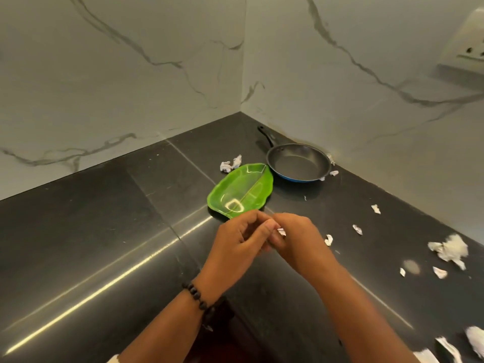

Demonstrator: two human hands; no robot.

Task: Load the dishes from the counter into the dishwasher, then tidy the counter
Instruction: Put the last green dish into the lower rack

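White marble-look wall panels (117, 82) w/ grey veins meet in a corner behind the black surface. A wall socket (468, 52) sits top right, cut by the frame edge (blurred, two round holes and a slot visible). A dark beaded bracelet (195, 294) wraps one wrist. A faint pale smudge (411, 266) shows at right, too blurred to tell what it is.
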